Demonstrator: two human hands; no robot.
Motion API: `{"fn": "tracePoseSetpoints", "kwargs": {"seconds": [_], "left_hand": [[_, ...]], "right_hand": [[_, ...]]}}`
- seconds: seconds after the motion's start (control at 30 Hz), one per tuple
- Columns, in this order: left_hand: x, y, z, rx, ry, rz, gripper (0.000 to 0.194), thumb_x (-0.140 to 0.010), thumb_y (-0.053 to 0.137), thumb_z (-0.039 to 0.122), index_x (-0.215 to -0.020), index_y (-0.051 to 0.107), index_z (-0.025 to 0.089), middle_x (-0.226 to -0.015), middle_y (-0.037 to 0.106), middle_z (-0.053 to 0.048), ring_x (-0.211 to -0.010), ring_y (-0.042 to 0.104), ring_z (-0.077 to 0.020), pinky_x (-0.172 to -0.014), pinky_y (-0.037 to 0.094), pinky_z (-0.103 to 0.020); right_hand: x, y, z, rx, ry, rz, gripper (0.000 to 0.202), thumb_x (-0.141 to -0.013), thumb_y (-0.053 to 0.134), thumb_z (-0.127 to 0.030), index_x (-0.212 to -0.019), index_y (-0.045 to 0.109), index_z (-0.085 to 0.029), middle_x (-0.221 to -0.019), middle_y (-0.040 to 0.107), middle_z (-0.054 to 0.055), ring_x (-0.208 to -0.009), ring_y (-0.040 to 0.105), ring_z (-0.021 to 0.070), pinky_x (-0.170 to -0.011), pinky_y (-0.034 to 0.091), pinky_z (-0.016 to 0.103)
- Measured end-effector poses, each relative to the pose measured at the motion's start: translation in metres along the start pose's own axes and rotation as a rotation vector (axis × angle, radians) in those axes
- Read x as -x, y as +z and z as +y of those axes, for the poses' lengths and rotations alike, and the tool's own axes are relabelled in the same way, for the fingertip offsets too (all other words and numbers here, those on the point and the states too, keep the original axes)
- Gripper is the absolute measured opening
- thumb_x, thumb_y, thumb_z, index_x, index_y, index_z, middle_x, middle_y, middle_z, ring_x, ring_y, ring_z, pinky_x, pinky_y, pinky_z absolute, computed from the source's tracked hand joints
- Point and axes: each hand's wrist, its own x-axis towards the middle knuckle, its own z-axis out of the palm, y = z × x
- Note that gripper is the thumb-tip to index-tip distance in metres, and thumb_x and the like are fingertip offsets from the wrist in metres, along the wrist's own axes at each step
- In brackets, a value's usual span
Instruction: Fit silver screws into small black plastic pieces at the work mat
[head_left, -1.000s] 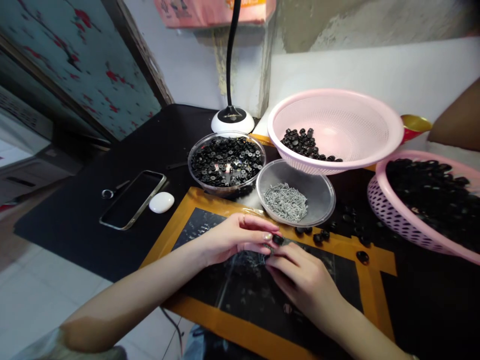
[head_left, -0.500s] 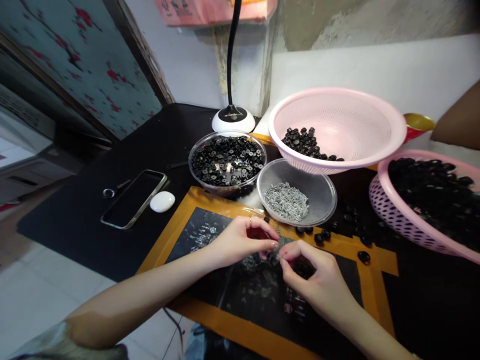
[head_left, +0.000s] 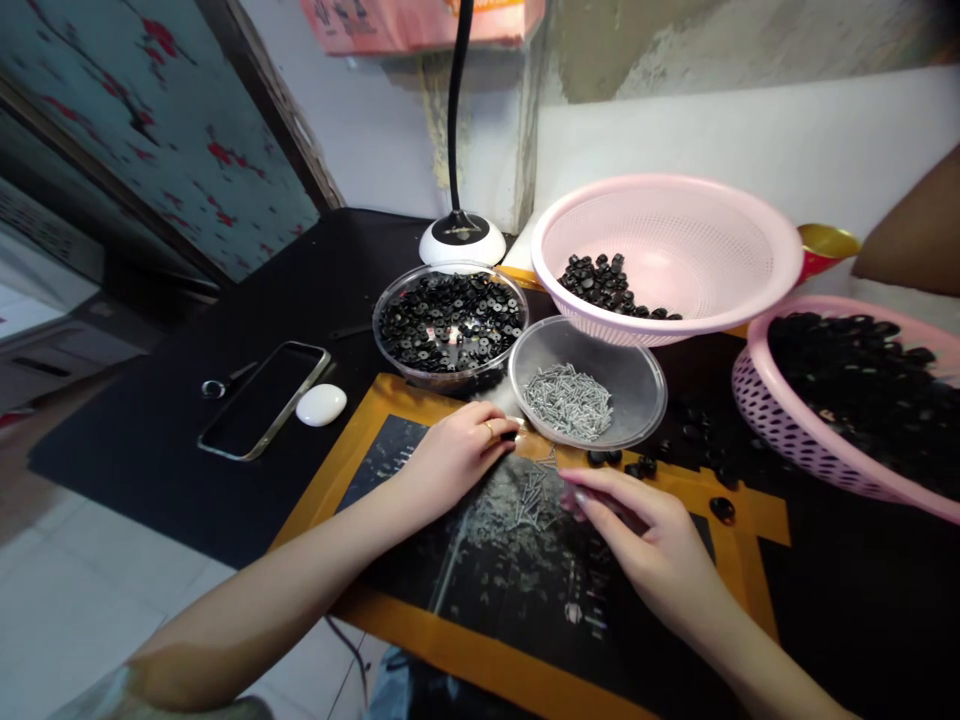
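Observation:
My left hand (head_left: 461,452), a ring on one finger, rests palm down on the dark mat (head_left: 502,610). Its fingers are curled together, with a small dark spot at the tips; what they hold is hidden. My right hand (head_left: 637,525) is closed in a pinch over the mat, and anything between its fingertips is too small to make out. A loose pile of small grey screws (head_left: 531,500) lies between the hands. Just beyond, a clear plastic bowl (head_left: 637,395) holds many more screws. Black knob-like pieces (head_left: 641,467) lie beside it, near my right hand.
A clear bowl of black discs with holes (head_left: 450,320) stands by a lamp base (head_left: 463,240). Pink baskets, one behind (head_left: 712,240) and one at right (head_left: 795,420), hold black pieces. A phone (head_left: 262,400) and white oval object (head_left: 321,404) lie left. Orange tape (head_left: 465,640) edges the mat.
My hands, close together before, have moved apart. The left shifted left and slightly away from me, with its fingers turned down. The right stayed nearly in place. The screw pile is now uncovered.

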Motion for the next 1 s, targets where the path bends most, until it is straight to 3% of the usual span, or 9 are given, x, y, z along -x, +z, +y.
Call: {"fn": "tracePoseSetpoints", "kwargs": {"seconds": [0.17, 0.33, 0.47, 0.7, 1.0], "left_hand": [[0.001, -0.007, 0.012, 0.207, 0.029, -0.043, 0.019, -0.086, 0.056, 0.018, -0.102, 0.064, 0.013, -0.099, 0.066, -0.008, -0.084, 0.062, -0.0156, -0.08, 0.053, -0.031], [0.005, -0.011, 0.029, 0.48, 0.132, -0.014, 0.019, -0.083, 0.058, 0.015, -0.1, 0.067, 0.014, -0.101, 0.066, -0.009, -0.091, 0.064, -0.0158, -0.079, 0.055, -0.028], [0.009, -0.01, 0.035, 0.666, 0.057, -0.063, 0.022, -0.078, 0.067, 0.019, -0.098, 0.065, 0.012, -0.097, 0.067, -0.009, -0.085, 0.065, -0.0149, -0.072, 0.056, -0.025], [0.016, -0.003, 0.04, 0.863, 0.001, -0.137, 0.025, -0.07, 0.075, 0.021, -0.09, 0.063, 0.01, -0.089, 0.068, -0.008, -0.078, 0.065, -0.0153, -0.069, 0.055, -0.026], [0.015, -0.002, 0.039, 1.032, 0.028, -0.072, 0.023, -0.064, 0.078, 0.011, -0.081, 0.063, 0.011, -0.086, 0.065, -0.005, -0.08, 0.063, -0.0138, -0.075, 0.056, -0.027]], "right_hand": [[0.001, -0.001, 0.0, -0.092, 0.041, 0.037, 0.013, -0.087, 0.056, -0.026, -0.097, 0.063, -0.02, -0.091, 0.073, 0.006, -0.085, 0.07, 0.0201, -0.081, 0.056, 0.034], [0.002, 0.0, -0.002, -0.165, 0.061, 0.136, 0.014, -0.086, 0.058, -0.032, -0.092, 0.06, -0.02, -0.087, 0.072, 0.007, -0.083, 0.07, 0.0206, -0.075, 0.057, 0.031], [0.004, -0.003, -0.005, -0.053, -0.02, 0.151, 0.008, -0.084, 0.062, -0.027, -0.087, 0.066, -0.021, -0.084, 0.068, 0.004, -0.076, 0.066, 0.0174, -0.067, 0.055, 0.026], [0.007, 0.002, -0.007, -0.064, -0.193, 0.103, 0.007, -0.081, 0.065, -0.016, -0.083, 0.068, -0.022, -0.08, 0.067, 0.002, -0.075, 0.063, 0.0168, -0.068, 0.051, 0.027], [0.008, 0.003, -0.006, 0.009, -0.21, 0.101, 0.01, -0.082, 0.064, -0.014, -0.085, 0.068, -0.022, -0.081, 0.067, 0.002, -0.075, 0.063, 0.0166, -0.066, 0.05, 0.027]]}}
